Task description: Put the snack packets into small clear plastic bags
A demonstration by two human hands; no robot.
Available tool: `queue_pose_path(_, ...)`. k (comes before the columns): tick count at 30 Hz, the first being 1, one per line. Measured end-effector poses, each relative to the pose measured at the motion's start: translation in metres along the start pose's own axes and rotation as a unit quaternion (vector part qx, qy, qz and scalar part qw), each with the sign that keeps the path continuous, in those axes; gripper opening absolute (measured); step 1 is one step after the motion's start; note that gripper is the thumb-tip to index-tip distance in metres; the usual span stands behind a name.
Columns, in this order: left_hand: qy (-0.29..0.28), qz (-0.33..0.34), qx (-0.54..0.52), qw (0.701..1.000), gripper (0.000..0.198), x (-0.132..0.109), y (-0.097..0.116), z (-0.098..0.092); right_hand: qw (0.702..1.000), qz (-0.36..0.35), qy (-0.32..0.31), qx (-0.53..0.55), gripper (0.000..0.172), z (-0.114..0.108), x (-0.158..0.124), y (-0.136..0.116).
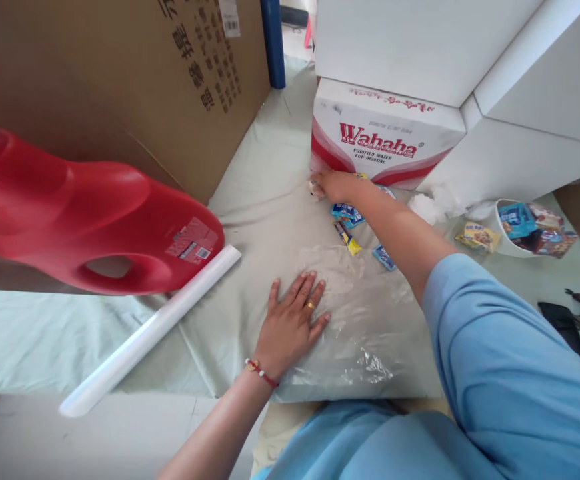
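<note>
My left hand point(293, 323) lies flat with its fingers spread, partly on the pale green cloth and partly on the edge of a clear plastic bag point(350, 333). In front of the red and white Wahaha water carton point(375, 143), my right hand point(334, 185) reaches down with its fingers closed around a small whitish and brown thing point(315, 190), too small to make out. Blue snack packets point(346, 215) lie partly under that forearm. Nearer to me are a yellow and dark stick packet point(347, 239) and a small blue packet point(384, 257).
On the left, a large red jug point(105, 213) lies beside a brown cardboard box point(135, 87), with a white roll point(153, 330) alongside. White boxes point(400, 40) rise behind the carton. To the right stand a white tub point(507, 227) of snack packets and a black phone-like object point(563, 327).
</note>
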State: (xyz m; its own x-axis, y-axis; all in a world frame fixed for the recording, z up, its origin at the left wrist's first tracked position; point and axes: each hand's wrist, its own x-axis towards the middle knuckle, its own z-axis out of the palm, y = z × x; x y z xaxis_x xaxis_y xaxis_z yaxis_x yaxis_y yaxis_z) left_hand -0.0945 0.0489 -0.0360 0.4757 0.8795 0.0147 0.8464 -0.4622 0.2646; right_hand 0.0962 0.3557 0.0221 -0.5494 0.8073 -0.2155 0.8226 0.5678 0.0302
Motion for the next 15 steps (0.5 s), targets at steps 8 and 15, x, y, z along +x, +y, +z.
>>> queue_pose_path(8, -0.003, 0.012, -0.008, 1.0, 0.07, -0.001, -0.004, 0.005, 0.989, 0.11, 0.092, 0.02, 0.056, -0.029, -0.1, -0.061)
queue_pose_path(15, -0.002, 0.02, 0.01, 1.0, 0.068, 0.001, -0.001, 0.005, 0.981, 0.005, -0.168, 0.098, 0.031, 0.01, -0.259, -0.105)
